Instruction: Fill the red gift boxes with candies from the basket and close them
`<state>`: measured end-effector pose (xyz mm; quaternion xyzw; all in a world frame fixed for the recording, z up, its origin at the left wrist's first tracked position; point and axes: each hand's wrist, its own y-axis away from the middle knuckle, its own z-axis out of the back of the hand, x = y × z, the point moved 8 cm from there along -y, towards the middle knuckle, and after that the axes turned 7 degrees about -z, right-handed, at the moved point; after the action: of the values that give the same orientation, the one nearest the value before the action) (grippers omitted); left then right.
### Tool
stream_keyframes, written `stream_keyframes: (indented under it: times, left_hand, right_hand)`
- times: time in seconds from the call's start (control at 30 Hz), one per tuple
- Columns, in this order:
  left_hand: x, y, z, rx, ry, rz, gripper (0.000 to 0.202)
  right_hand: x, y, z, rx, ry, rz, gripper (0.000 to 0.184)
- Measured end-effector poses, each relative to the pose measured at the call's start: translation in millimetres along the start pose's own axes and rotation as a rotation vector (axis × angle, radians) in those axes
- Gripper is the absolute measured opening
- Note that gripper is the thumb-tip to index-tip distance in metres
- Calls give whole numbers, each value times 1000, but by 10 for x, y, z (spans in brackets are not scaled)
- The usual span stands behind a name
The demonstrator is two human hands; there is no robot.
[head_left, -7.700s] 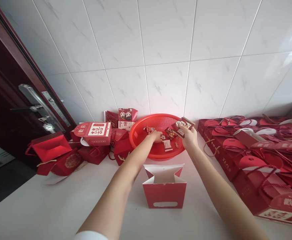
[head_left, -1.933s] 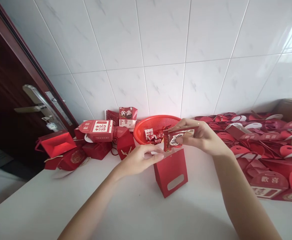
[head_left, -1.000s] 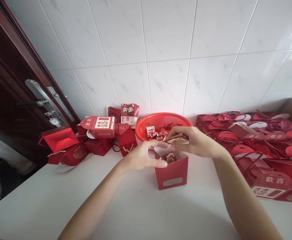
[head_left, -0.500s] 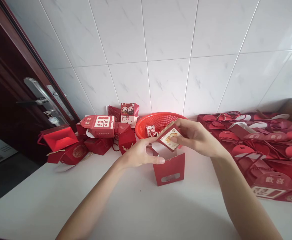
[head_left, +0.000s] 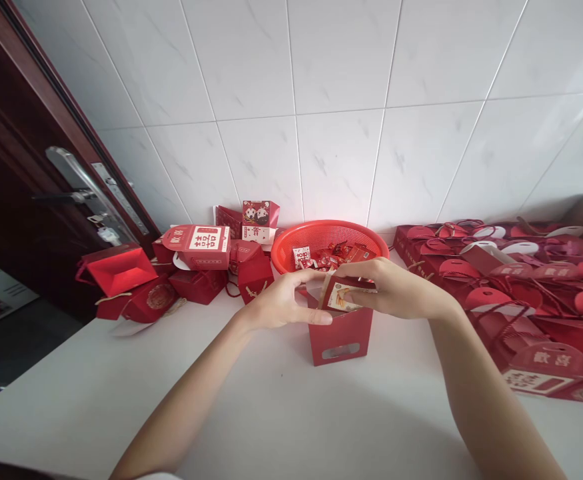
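Note:
An open red gift box stands on the white counter in front of me. My left hand grips the box's left top edge between thumb and fingers. My right hand is closed on a small snack packet and holds it at the box's opening, partly inside. Behind the box is a red plastic basket with several wrapped sweets in it.
Rows of closed red gift boxes with rope handles fill the right side of the counter. A heap of unfolded and open red boxes lies at the back left. A dark door with a metal handle stands at the left; white tiled wall behind.
My right hand has lowered the snack packet from above the box down into its opening. My left hand still holds the box's edge. An earlier packet went into the box.

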<state>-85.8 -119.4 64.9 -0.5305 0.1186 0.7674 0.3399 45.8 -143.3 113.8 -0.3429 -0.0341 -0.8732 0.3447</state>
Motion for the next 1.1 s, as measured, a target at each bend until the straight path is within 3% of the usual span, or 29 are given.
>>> stream_keyframes:
  times: [0.13, 0.33, 0.47, 0.6, 0.83, 1.0, 1.1]
  left_hand:
    - [4, 1, 6, -17, -40, 20, 71]
    - [16, -4, 25, -20, -47, -7, 69]
    - [36, -1, 16, -7, -44, 12, 69]
    - [39, 4, 23, -20, -52, 31, 70]
    - [27, 0, 15, -20, -14, 25, 69]
    - [27, 4, 38, -30, -70, 11, 68]
    - [27, 9, 36, -28, -70, 5, 68]
  right_hand:
    - [49, 10, -95, 80, -9, 9, 22]
    - [18, -15, -153, 101, -70, -14, 29]
    - [5, -48, -230, 117, 13, 1, 21]
    - [6, -63, -296, 166, 64, -6, 26]
    - [27, -61, -212, 82, 25, -10, 29]
    - [65, -48, -314, 165, 33, 41, 37]
    - [61, -55, -233, 78, -39, 36, 37]
